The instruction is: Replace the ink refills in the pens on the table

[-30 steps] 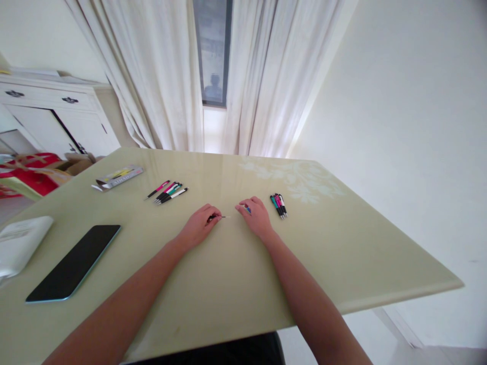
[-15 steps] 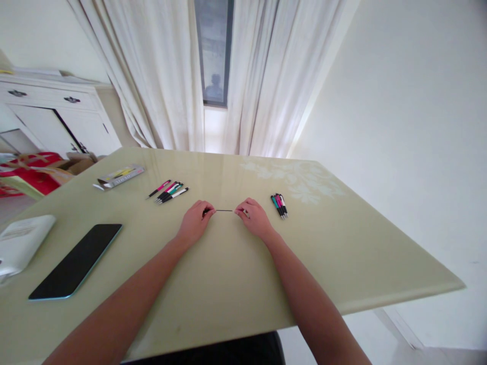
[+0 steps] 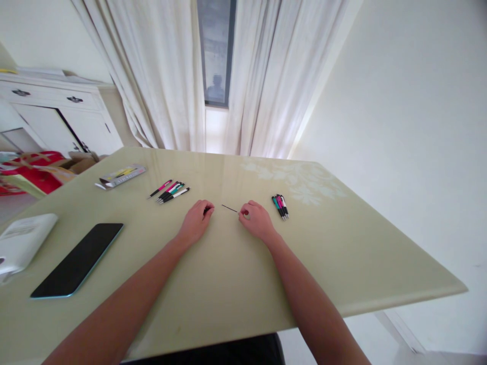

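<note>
Near the middle of the table, my right hand (image 3: 255, 218) pinches one end of a thin dark pen refill (image 3: 229, 208). The refill slants up to the left, and its free end stands apart from my left fingers. My left hand (image 3: 196, 221) is closed around a small black piece, seemingly a pen barrel (image 3: 206, 209), mostly hidden by the fingers. Left of that hand lies a loose group of pens (image 3: 172, 192) in pink, teal and white with black grips. A tighter row of similar pens (image 3: 280, 207) lies right of my right hand.
A clear-and-grey box (image 3: 120, 176) lies at the table's far left. A black tablet-like device (image 3: 78, 261) and a white device (image 3: 26, 242) rest at the near left. The table (image 3: 228, 294) has its right edge near a white wall.
The refill's left end has come away from my left hand. My right hand has moved slightly right with the refill, which has tilted from level to slanting.
</note>
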Motion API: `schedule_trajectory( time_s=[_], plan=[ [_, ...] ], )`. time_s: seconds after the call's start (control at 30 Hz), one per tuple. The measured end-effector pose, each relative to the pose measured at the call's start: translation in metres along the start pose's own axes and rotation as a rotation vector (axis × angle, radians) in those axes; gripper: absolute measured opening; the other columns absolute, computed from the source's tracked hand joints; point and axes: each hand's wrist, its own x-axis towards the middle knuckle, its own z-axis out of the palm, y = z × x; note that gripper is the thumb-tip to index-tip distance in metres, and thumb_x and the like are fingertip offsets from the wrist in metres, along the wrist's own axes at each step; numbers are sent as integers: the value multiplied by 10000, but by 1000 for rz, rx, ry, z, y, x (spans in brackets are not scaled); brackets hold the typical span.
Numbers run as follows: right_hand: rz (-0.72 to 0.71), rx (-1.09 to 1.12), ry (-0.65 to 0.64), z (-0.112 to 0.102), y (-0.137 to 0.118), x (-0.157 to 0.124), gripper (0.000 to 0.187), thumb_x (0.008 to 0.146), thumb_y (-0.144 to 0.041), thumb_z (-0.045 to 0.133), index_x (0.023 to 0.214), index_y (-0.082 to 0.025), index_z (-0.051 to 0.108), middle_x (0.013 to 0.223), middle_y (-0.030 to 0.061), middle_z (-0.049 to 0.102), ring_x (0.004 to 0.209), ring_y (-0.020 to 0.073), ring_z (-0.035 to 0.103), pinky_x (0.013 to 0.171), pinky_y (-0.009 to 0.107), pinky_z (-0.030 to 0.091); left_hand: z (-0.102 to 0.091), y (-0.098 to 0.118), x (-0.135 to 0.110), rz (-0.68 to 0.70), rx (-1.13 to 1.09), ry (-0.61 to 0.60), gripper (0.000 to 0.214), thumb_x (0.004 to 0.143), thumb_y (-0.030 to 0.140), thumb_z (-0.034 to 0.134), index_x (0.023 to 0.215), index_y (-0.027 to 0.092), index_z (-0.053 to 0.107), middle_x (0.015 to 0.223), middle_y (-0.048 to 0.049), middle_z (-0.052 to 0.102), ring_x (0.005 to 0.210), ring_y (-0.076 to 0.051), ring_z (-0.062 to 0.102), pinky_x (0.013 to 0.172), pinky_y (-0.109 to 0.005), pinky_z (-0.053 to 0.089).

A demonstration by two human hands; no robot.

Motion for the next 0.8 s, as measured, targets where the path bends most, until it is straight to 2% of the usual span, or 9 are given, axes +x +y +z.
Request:
schedule_trajectory(
  time_s=[0.1,0.23,0.37,0.5,0.67,0.8],
  plan=[
    [-4,-21,-69,7,-11,-3,121,907,-225,635,801,-187,682,832,35,631,750,160,553,697,273,375,1,1,-1,26,-58,-24,99,938,268,544,1003,206,584,983,-70,653,900,-232,639,852,-401,543],
    [-21,17,-104,10,-19,-4,201,939,-318,649,792,-184,681,828,33,636,733,153,553,694,272,380,0,2,-1,72,-106,-52,96,928,292,598,947,199,615,1009,-62,605,854,-206,651,843,-395,567],
    [-110,182,-83,11,-20,-3,224,975,-392,643,929,-181,705,893,27,648,786,139,576,747,254,402,-3,5,-2,125,-196,-79,138,924,333,642,946,196,650,1006,-49,588,854,-191,654,845,-374,578],
    [-199,325,-81,14,-21,-3,206,1026,-332,573,1063,-190,718,935,24,665,835,134,601,790,243,422,-5,11,-4,242,-202,-116,151,943,356,640,951,214,693,985,-40,606,923,-194,637,855,-339,557],
    [-255,340,-120,15,-23,-3,180,1020,-261,573,1015,-187,737,927,29,681,883,150,623,825,249,435,-6,14,-8,338,-141,-148,127,974,301,595,955,225,695,962,-35,610,925,-189,615,863,-326,517],
    [-237,318,-146,15,-22,-3,158,1005,-228,586,999,-190,739,928,36,689,867,158,629,810,255,441,-4,13,-8,334,-118,-185,126,979,272,574,949,230,689,954,-35,614,935,-193,609,871,-326,509]
  ],
)
